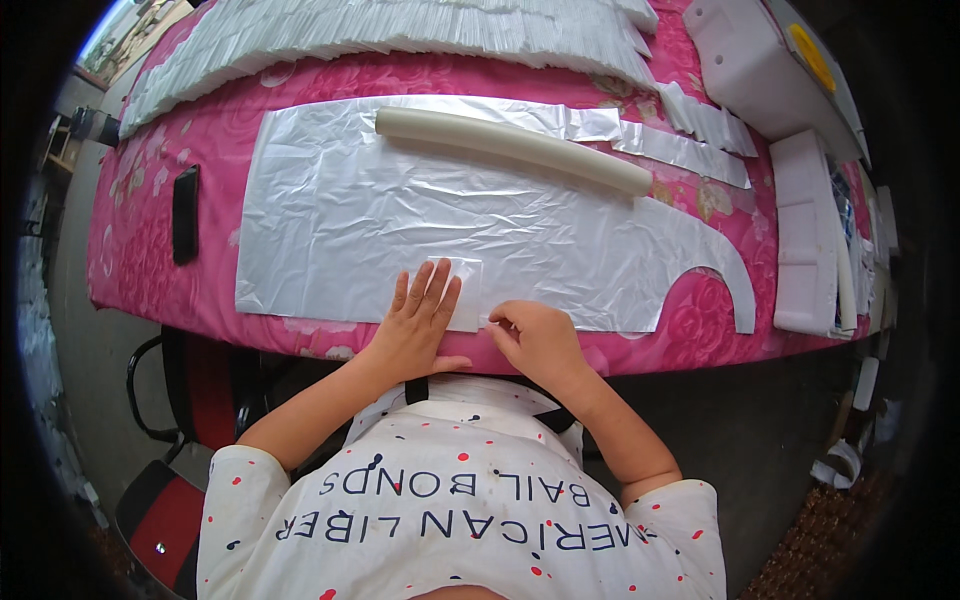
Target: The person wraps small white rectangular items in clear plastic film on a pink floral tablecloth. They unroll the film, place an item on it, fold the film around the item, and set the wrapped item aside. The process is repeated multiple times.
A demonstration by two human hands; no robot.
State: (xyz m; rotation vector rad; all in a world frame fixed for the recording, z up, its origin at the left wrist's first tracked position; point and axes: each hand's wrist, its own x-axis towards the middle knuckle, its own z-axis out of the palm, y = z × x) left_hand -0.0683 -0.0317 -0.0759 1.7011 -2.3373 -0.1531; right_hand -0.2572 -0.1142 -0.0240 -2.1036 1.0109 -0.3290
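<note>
A: Piece in hand?

B: Small, square-cornered white piece, thin, plastic by the look (467,296). Lies on a large, crinkled, glossy white sheet (320,215), at the near side of the tabletop, under a pink floral cloth (140,255).

A: Hands?

B: Left hand (418,318) palm down on the piece, fingers spread and released. Right hand (540,338) just to its right, fingers curled inward — whether they pinch an edge, I cannot tell.

A: Step, in your judgement?

B: Flattening and squaring the small piece.

A: Done well, how?

B: Even pressure from the left palm; slick on slick will probably skate. Align corners first, then smooth from the middle outward. Right fingers light along the edge — tugging would likely pucker it.

A: Hazards nearby?

B: Long, cream-coloured, round tube (515,150) across the far part of the sheet, well apart from both hands. Could roll if the sheet is jerked. Flat black rectangular object (186,215) left of the sheet, not touching it.
</note>
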